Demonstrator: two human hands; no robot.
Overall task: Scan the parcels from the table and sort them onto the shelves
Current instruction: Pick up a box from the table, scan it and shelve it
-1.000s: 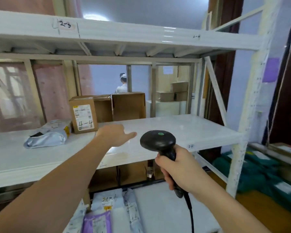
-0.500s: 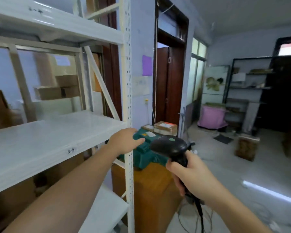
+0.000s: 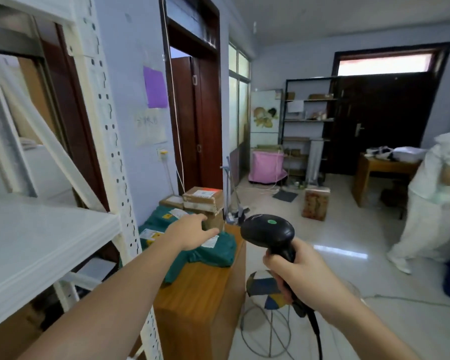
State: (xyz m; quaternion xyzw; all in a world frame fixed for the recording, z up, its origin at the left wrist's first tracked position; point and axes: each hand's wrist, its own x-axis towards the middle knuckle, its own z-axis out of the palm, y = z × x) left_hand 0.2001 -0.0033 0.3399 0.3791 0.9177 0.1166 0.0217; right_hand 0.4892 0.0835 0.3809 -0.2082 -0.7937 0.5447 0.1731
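My left hand [image 3: 191,233] reaches forward, empty with fingers apart, hovering over green bagged parcels [image 3: 213,253] on a wooden table [image 3: 200,289]. A cardboard box parcel [image 3: 203,200] with a white label sits behind them, on another box. My right hand [image 3: 296,271] grips a black barcode scanner [image 3: 268,233] with a green dot on top; its cable hangs down. The white shelf [image 3: 37,242] stands at the left.
A white perforated shelf post [image 3: 115,157] stands between shelf and table. A round stool [image 3: 264,289] with a wire frame sits right of the table. A person in white [image 3: 431,198] bends at the far right. A box [image 3: 316,203] lies on the floor.
The view has swung right, from the shelf to the wooden table and room. My left hand now hovers over the green parcels. The scanner stays in my right hand.
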